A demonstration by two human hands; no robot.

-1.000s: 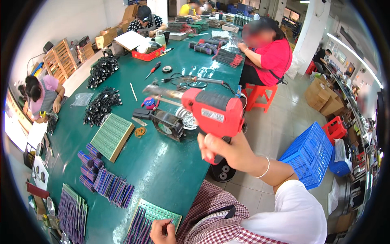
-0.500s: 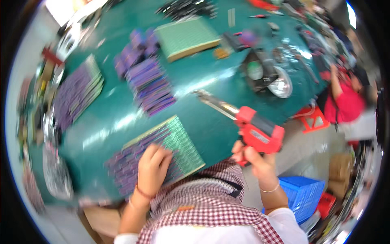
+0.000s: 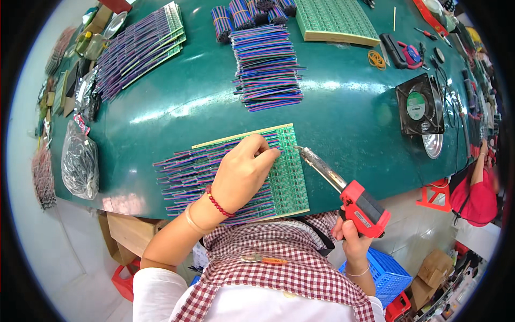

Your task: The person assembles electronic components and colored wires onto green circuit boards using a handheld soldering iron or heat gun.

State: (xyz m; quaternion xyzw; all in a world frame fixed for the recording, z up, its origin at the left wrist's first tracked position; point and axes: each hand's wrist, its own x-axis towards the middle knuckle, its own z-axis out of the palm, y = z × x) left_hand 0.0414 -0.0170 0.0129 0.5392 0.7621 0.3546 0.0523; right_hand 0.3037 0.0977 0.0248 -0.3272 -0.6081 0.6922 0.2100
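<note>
Green tabletop [image 3: 343, 123], seen from above; all places are given relative to the green circuit panel [image 3: 287, 177] at its near edge.

Behind the panel lies a tall stack of multicoloured wire bundles [image 3: 266, 67]. Behind and to the left, further wired panels [image 3: 140, 48] are fanned out. Behind and to the right sits a stack of bare green panels [image 3: 335, 21]. Far to the right stands a black square fan [image 3: 421, 104]. Far to the left rests a clear plastic bag [image 3: 80, 163].

On the panel itself, rows of striped wires [image 3: 185, 174] cover the left part and lie across it. The right-hand columns of pads show bare, so the wiring appears partly done, with the right strip probably left to do.

The left hand [image 3: 241, 172] rests on the panel's middle, its fingers [image 3: 265, 153] curled and pinched on the wire ends at the upper rows.

The right hand [image 3: 351, 236] is below and to the right of the panel, its fingers closed around the grip of a red soldering gun [image 3: 365, 209]. The metal tip [image 3: 300, 150] reaches the panel's upper right edge, just beside the left fingertips.
</note>
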